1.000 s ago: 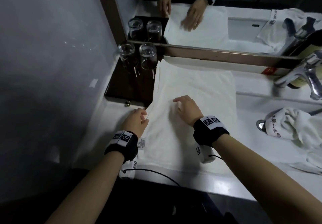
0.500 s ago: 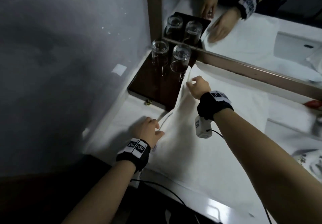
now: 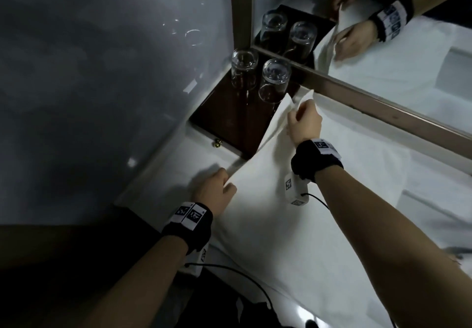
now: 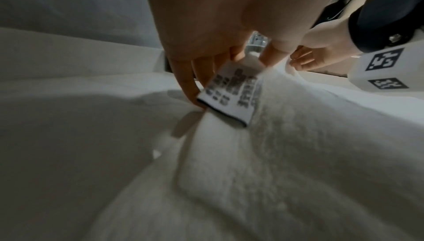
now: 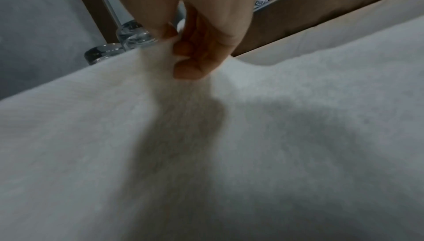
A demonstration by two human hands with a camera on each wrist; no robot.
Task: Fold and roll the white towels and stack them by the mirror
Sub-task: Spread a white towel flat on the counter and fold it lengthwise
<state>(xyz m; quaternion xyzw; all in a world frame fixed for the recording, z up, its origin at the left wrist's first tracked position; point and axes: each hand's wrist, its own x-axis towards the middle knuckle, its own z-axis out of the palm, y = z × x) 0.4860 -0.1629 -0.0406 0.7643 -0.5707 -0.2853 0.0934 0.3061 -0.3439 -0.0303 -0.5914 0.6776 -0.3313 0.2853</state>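
White towel [image 3: 268, 215] lies spread over the pale counter [image 3: 178, 164] below the mirror [image 3: 383, 54], its left edge lifted off the surface at two corners. At the far corner, close to the mirror's frame, the right hand [image 3: 304, 120] pinches the cloth between thumb and curled fingers [image 5: 190, 60] and raises it into a small peak. At the near corner the left hand [image 3: 217, 192] grips the edge, thumb on top and fingers tucked beneath; from the left wrist view a printed care label [image 4: 231, 92] hangs from the hem just under those fingers. Between the two hands the towel's edge runs taut and slants over the corner of a dark wooden tray [image 3: 229, 123]. Two clear glasses [image 3: 258, 77] stand upside down on that tray, just beside the lifted far corner, against the grey wall [image 3: 102, 72]. Both wrists wear black bands with square markers
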